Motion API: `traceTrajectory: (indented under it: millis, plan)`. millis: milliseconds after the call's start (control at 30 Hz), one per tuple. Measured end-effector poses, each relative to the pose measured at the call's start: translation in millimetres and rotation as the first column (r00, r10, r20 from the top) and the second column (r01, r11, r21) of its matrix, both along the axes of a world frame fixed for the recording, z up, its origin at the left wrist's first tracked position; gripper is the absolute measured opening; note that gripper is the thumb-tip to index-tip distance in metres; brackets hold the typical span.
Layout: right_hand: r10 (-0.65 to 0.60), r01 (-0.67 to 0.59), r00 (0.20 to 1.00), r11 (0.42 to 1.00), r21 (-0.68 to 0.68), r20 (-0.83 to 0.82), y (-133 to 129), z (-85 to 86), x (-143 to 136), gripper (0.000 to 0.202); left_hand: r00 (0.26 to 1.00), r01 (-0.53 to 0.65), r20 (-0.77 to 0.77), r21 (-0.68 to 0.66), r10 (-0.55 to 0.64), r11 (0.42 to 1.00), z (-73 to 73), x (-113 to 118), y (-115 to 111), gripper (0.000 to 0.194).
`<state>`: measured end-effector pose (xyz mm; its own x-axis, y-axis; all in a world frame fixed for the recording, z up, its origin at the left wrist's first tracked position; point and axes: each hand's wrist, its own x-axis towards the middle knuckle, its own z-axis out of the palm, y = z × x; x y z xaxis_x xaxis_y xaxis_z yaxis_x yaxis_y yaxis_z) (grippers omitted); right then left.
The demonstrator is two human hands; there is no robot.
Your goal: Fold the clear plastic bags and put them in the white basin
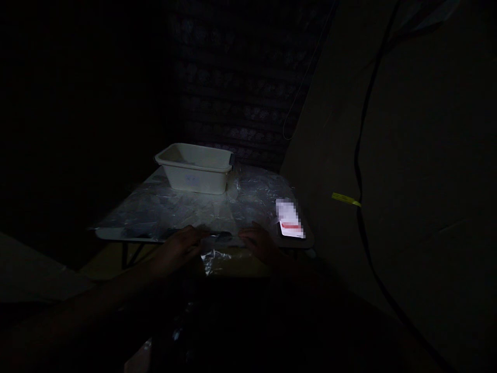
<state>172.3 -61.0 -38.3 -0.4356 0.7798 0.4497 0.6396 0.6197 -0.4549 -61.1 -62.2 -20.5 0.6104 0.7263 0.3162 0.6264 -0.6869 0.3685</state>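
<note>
The scene is very dark. My left hand (182, 247) rests at the front edge of a small table (143, 210) covered with clear, wrinkled plastic film (209, 211). Its fingers point right and touch a thin dark item (220, 234) too dim to identify. Across a short gap, my right hand (259, 242) lies on the film near the same edge, fingers pointing left. Whether either hand pinches the film cannot be made out. Right of my right hand lies a lit phone (290, 220), its screen partly pixelated.
A cream plastic basin (196, 176) stands at the table's back left. Film hangs over the front edge between my hands. On the right, a black cable (359, 171) with a yellow tie (345, 199) runs down a wall. Behind the table is a dark patterned surface (233, 93).
</note>
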Motion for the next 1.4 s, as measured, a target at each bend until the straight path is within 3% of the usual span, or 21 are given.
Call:
traceTrajectory:
  millis: [267,433,667,800,1000,1200,1400]
  plan:
    - [-0.102,0.085,0.984,0.989,-0.124,-0.144,7.4,4.1,-3.1,0.016,0.97,-0.119,0.169,-0.297,0.175,0.947,1.3,5.9,3.6,0.027]
    - [-0.25,0.199,0.955,0.938,-0.284,-0.158,16.4,12.5,-9.5,0.017,0.901,-0.223,0.243,-0.45,0.359,0.865,9.5,13.8,10.9,0.023]
    - [-0.367,0.313,0.921,0.896,-0.315,-0.129,31.0,18.4,-18.2,0.025,0.818,-0.223,0.284,-0.646,0.5,0.73,11.2,20.4,23.6,0.025]
    - [-0.434,0.357,0.887,0.861,-0.363,-0.157,38.9,15.9,-20.3,0.026,0.815,-0.246,0.255,-0.661,0.521,0.709,9.9,20.7,28.1,0.025]
    - [-0.438,0.272,0.858,0.83,-0.486,-0.267,45.7,11.0,-21.2,0.029,0.792,-0.286,0.225,-0.686,0.568,0.67,9.2,22.1,32.6,0.026]
    - [-0.484,0.246,0.812,0.79,-0.561,-0.326,51.0,6.8,-25.7,0.03,0.734,-0.216,0.296,-0.752,0.611,0.623,10.3,20.1,30.0,0.038]
    - [-0.543,0.278,0.78,0.746,-0.605,-0.311,53.8,3.3,-26.5,0.033,0.75,-0.2,0.259,-0.789,0.609,0.581,11.9,18.5,28.4,0.039]
